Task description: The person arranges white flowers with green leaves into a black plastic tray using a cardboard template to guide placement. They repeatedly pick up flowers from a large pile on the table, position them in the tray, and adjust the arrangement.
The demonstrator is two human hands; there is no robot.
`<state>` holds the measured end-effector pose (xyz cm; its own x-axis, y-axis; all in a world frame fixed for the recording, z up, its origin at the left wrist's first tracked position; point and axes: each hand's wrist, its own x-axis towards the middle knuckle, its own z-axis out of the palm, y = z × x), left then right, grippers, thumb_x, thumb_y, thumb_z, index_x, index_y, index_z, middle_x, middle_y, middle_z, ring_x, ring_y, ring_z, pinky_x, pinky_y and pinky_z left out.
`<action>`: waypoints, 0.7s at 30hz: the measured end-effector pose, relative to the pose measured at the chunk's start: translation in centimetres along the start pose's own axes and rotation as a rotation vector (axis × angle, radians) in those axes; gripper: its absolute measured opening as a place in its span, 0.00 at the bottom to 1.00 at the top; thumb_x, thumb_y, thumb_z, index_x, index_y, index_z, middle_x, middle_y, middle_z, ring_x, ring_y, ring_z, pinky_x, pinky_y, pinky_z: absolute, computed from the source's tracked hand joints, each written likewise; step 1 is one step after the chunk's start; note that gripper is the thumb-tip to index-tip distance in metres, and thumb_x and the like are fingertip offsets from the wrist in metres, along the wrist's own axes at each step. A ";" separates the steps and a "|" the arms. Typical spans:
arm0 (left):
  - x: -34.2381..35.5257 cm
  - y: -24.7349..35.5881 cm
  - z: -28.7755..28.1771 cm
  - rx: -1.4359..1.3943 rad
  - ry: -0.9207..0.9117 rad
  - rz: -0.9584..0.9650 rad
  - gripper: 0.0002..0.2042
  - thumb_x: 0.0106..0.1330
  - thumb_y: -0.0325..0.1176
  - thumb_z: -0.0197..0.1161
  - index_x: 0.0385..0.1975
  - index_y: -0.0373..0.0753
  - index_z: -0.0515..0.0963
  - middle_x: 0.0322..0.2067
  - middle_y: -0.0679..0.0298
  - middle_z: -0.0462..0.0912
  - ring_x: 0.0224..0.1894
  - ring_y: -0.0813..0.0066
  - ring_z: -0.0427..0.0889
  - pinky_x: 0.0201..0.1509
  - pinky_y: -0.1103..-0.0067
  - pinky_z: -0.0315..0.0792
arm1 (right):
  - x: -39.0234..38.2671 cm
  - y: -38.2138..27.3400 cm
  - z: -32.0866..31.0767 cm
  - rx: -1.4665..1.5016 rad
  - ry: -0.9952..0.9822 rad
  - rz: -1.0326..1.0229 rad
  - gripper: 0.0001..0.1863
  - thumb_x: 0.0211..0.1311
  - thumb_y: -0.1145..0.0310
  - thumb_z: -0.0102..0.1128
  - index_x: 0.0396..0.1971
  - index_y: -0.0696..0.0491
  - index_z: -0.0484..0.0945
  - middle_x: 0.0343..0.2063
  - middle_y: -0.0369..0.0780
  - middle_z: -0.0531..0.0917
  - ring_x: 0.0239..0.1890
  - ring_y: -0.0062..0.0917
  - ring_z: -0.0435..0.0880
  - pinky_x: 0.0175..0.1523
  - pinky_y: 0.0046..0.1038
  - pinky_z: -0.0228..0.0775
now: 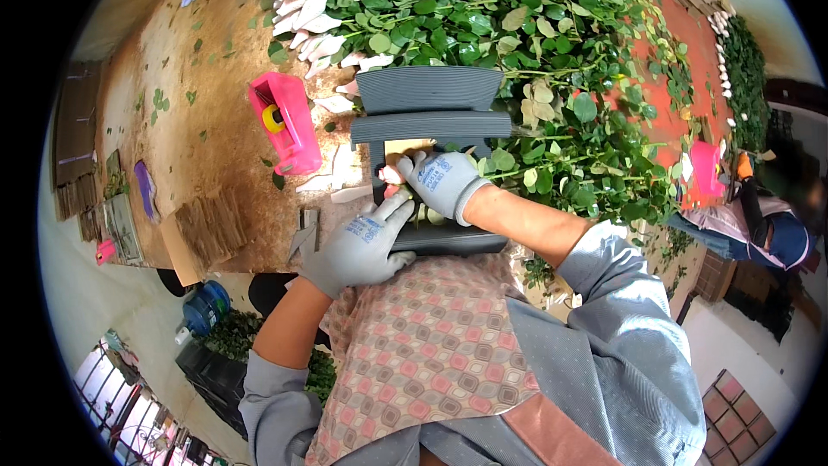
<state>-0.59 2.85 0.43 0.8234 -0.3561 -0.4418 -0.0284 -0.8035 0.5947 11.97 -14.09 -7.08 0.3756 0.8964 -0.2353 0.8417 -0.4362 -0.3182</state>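
Observation:
Both my hands wear grey gloves and meet over a dark grey ribbed stand (429,91) at the table's front edge. My right hand (442,185) is closed, its fingers curled at a small pale pink rose bloom (391,179); part of the bloom is hidden by the glove. My left hand (362,246) lies just below, fingers stretched and thumb apart, its fingertips touching by the blooms. Some green stems and leaves (429,216) show beneath the hands. Beside the stand is a pink tape dispenser (297,134) with a yellow roll (273,118).
A large heap of leafy rose stems (483,9) covers the far table, with white-wrapped heads (304,22) on its left. Stacked cardboard pieces (207,237) stand front left. At far right, another person (763,220) is near a second pink dispenser (707,168).

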 end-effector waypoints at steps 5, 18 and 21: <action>-0.3 0.5 -0.1 0.020 -0.050 -0.055 0.37 0.61 0.48 0.66 0.70 0.40 0.64 0.71 0.54 0.64 0.67 0.49 0.71 0.72 0.59 0.63 | -1.0 0.0 -0.6 -0.046 -0.036 -0.018 0.19 0.66 0.68 0.50 0.57 0.52 0.71 0.38 0.47 0.82 0.35 0.38 0.87 0.33 0.38 0.79; 0.9 -0.2 0.9 0.027 0.015 -0.044 0.35 0.57 0.39 0.66 0.66 0.37 0.67 0.69 0.52 0.65 0.59 0.42 0.76 0.63 0.58 0.71 | -0.2 -0.5 -2.1 -0.026 -0.153 0.038 0.15 0.68 0.67 0.50 0.51 0.53 0.76 0.40 0.46 0.85 0.41 0.40 0.87 0.41 0.40 0.78; 1.0 -0.3 0.8 0.011 -0.006 -0.028 0.31 0.55 0.38 0.66 0.62 0.38 0.70 0.62 0.52 0.71 0.52 0.48 0.79 0.55 0.59 0.75 | 0.0 -2.2 -7.3 -0.076 -0.046 -0.129 0.14 0.64 0.65 0.54 0.47 0.53 0.76 0.37 0.43 0.83 0.38 0.37 0.86 0.40 0.37 0.77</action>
<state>-0.18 2.33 -0.77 0.8208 -0.3362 -0.4618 -0.0120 -0.8183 0.5746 12.95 -12.62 0.28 0.2453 0.9394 -0.2394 0.9095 -0.3085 -0.2786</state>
